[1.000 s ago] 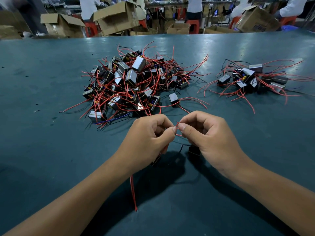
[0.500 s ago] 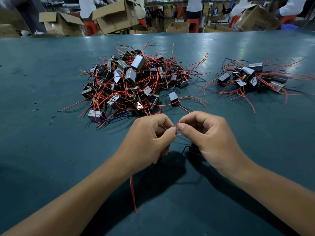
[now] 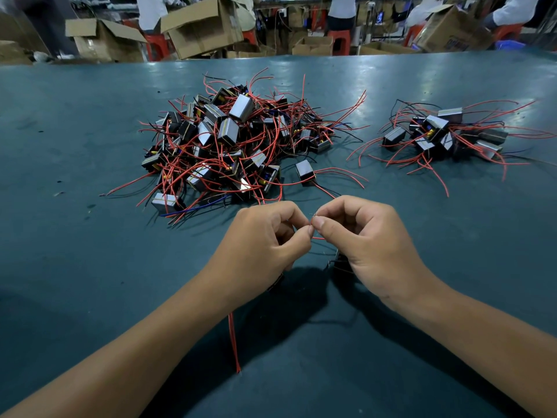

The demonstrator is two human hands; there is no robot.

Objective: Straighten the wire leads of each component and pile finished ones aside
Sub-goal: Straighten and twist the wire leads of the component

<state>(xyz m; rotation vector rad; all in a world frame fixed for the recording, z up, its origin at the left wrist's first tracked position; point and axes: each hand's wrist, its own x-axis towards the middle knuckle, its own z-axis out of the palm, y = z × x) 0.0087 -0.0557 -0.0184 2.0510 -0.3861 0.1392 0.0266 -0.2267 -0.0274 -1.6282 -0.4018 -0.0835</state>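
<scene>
Just in front of the big pile, left hand and right hand meet fingertip to fingertip, both pinching a red wire lead; smaller pile lies right of it

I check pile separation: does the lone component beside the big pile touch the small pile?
Apart. The head view shows bare table between the lone component and the small pile.
</scene>
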